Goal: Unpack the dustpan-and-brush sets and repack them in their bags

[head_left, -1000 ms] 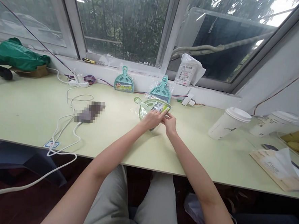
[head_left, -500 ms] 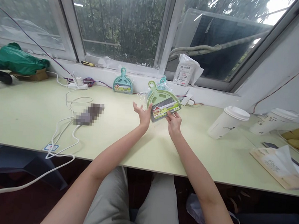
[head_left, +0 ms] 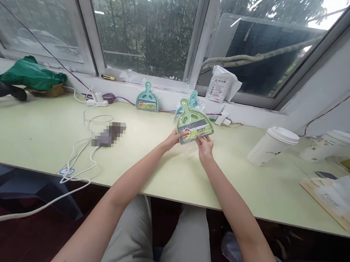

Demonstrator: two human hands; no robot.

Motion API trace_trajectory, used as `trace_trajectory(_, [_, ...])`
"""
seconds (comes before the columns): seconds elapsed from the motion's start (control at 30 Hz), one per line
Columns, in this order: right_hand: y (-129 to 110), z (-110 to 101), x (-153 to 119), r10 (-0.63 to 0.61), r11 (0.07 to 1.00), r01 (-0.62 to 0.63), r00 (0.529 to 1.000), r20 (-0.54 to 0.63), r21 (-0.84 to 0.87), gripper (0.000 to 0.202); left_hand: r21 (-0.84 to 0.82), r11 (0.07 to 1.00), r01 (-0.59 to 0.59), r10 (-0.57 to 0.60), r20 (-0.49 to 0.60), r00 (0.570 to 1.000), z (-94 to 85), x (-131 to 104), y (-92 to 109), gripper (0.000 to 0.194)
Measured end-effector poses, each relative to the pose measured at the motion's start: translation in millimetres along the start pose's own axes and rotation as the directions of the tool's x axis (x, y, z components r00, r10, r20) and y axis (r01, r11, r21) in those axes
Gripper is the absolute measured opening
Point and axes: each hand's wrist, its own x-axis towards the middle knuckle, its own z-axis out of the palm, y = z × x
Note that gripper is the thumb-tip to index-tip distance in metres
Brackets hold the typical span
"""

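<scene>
Above the table, green dustpan set between left hand and right hand

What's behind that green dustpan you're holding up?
Behind the green dustpan another packaged teal dustpan leans on the window ledge; only its handle and edge show, the rest is covered.

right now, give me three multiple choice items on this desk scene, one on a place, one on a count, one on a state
1. Where does the lone teal dustpan set stand?
A. against the wall under the window
B. on the floor
C. on a paper cup

2. How many lidded paper cups are on the desk?
A. one
B. two
C. four

3. How is the green dustpan set held?
A. lying flat, untouched
B. by the left hand alone
C. by both hands, handle up

Answers: 1 A, it leans on the wall below the sill. 2 B, one cup and another. 3 C, left hand and right hand pinch its lower edge.
</scene>
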Motion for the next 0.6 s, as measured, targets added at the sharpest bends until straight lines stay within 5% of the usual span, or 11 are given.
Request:
trace_trajectory(0.3, [-1,-7,5,0.057,0.998,-0.057,0.998,-0.002,-0.037,0.033,0.101,0.994,0.035,-0.043,0.082,0.996,5.8,-12,1,0.064])
trace_trajectory(0.5, [-11,-12,11,0.273,0.934,-0.238,0.957,0.102,-0.268,0.029,0.047,0.993,0.107,-0.108,0.002,0.994,-10.0,-4,4,0.061])
trace_trajectory(0.6, [-27,-22,16,0.123,0.858,-0.016,0.977,0.175,-0.514,0.051,-0.004,0.994,0.11,-0.11,-0.11,0.988,-24.5,0,9,0.057])
